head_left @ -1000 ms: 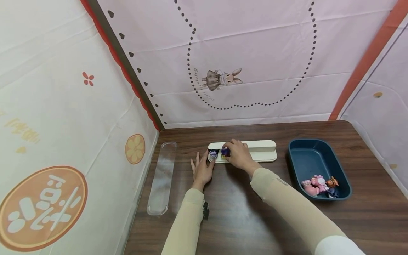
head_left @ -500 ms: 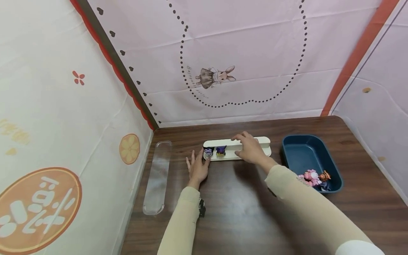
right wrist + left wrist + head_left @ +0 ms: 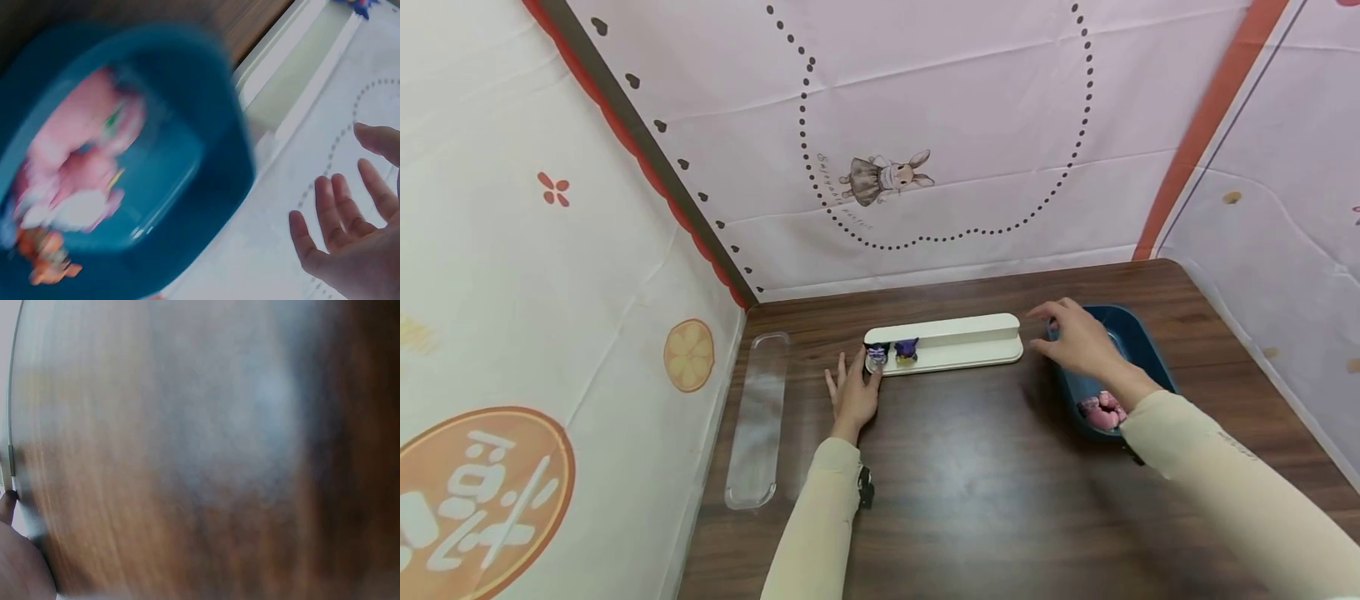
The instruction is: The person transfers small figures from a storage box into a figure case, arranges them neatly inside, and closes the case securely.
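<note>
My left hand is at the left end of a cream stepped stand, its fingers spread. Index finger and thumb lie right at a small dark figurine with purple and white markings. Just right of it on the stand's lower step sits a purple figurine with a bit of yellow. My right hand is over the left rim of a dark blue tray, fingers parted and nothing in them. Inside that tray lie pink figurines and an orange-brown one.
A clear plastic lid lies on the wooden table at the left. Printed cloth hangs behind the table and along both sides.
My right hand has let go of the purple figurine, leaving it on the stand, and moved right to the tray. The left hand has stayed at the stand's left end.
</note>
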`<state>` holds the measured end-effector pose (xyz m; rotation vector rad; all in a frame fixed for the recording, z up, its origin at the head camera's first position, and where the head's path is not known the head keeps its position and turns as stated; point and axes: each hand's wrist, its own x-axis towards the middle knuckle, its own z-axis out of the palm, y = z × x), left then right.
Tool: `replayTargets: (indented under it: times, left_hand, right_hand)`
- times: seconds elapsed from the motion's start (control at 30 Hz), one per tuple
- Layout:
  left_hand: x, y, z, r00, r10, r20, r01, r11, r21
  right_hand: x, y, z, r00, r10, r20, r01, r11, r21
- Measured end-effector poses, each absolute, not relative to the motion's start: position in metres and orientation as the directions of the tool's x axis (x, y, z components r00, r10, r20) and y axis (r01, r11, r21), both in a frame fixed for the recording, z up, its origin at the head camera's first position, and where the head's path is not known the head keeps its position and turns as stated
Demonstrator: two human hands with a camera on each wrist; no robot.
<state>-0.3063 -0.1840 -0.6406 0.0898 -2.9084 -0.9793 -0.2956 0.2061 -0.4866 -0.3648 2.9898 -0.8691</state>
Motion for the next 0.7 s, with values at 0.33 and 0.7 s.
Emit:
replayTargets:
  times: [0.33, 0.7]
  left_hand:
    - [-0.306, -0.185, -0.642, -0.997, -0.071, 0.042, -0.031, 0.793, 0.608]
    - [-0.303, -0.185, -0.637, -0.996, -0.071, 0.059, -0.018, 0.777, 0.629]
  right_hand:
    - [-0.277, 0.26, -0.494, -0.97, -0.238, -0.048, -0.182, 0.843, -0.507]
    - [-0.254, 0.273, -0.505, -0.87, -0.375, -0.32, -0.164, 0.833, -0.528]
